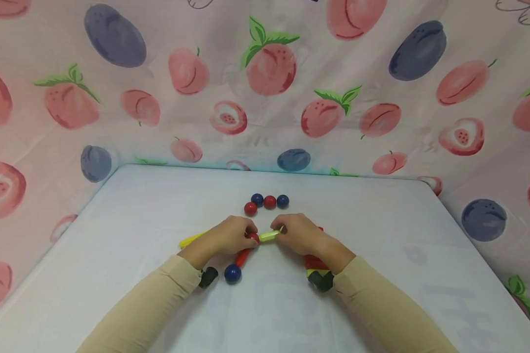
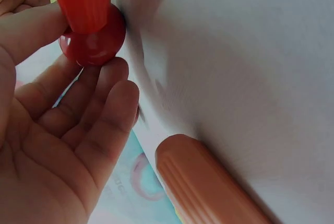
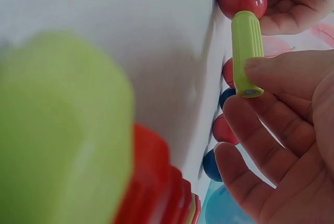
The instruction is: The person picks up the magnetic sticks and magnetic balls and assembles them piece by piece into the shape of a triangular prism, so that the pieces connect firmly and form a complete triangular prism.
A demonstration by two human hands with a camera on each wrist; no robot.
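Note:
My left hand [image 1: 234, 233] pinches a red ball [image 1: 252, 238] between thumb and fingers. From that ball a red rod [image 1: 243, 256] slants toward me to a blue ball [image 1: 232, 273]. My right hand [image 1: 301, 234] pinches a light green grooved rod [image 3: 245, 46] near its free end, thumb on one side. The rod's other end meets the red ball in the right wrist view; whether it is fixed there I cannot tell. In the left wrist view, the red rod's near part covers some of the red ball [image 2: 96, 49].
Beyond my hands, two red balls [image 1: 270, 202] and two blue balls [image 1: 282, 201] sit close together. Left of my left hand lies a yellow rod [image 1: 192, 239]; an orange rod [image 2: 203, 182] shows in the left wrist view. Red rods [image 1: 315, 263] and green ones lie by my right wrist.

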